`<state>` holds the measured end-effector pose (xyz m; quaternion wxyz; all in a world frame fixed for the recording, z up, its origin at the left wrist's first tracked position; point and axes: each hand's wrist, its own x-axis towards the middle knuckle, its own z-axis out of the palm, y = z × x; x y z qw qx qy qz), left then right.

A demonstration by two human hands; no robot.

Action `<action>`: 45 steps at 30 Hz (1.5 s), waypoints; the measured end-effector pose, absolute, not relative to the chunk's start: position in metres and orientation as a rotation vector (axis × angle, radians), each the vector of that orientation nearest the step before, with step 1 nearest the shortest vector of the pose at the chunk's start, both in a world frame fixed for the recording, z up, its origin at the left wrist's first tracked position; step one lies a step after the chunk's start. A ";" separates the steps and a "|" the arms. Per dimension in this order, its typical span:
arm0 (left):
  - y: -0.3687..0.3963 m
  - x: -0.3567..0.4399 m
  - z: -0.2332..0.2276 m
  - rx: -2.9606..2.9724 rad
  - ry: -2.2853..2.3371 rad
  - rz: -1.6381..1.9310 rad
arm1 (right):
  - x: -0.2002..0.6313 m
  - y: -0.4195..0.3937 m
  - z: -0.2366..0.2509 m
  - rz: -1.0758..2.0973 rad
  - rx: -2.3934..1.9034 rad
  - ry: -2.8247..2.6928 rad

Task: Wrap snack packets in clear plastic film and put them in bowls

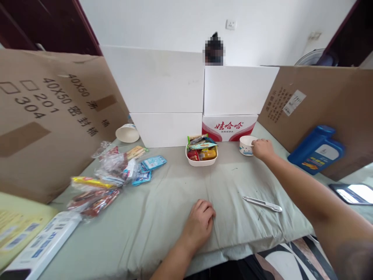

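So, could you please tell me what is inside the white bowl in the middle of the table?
The white bowl holds several snack packets, piled above its rim. Whatever lies beneath them is covered.

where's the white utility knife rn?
Head view: the utility knife lies on the green cloth, right of centre, between the left hand and the right forearm, apart from both.

White wall (163, 23) running behind the bench (163, 233), carrying a socket (230, 24). Dark door frames (87, 27) flanking it at both sides. Even light falling; a pale green cloth (233, 186) covering the bench.
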<state>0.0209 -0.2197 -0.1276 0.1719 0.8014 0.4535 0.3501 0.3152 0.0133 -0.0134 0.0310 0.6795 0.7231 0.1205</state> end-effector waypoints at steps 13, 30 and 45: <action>-0.220 0.019 -0.125 2.317 1.279 0.952 | 0.333 0.042 -0.052 0.301 2.321 2.226; -0.221 0.021 -0.127 2.290 1.305 0.945 | 0.206 -0.002 -0.078 0.141 1.462 3.095; -0.220 0.020 -0.126 2.362 1.294 1.020 | 0.278 -0.054 -0.074 0.311 1.727 2.747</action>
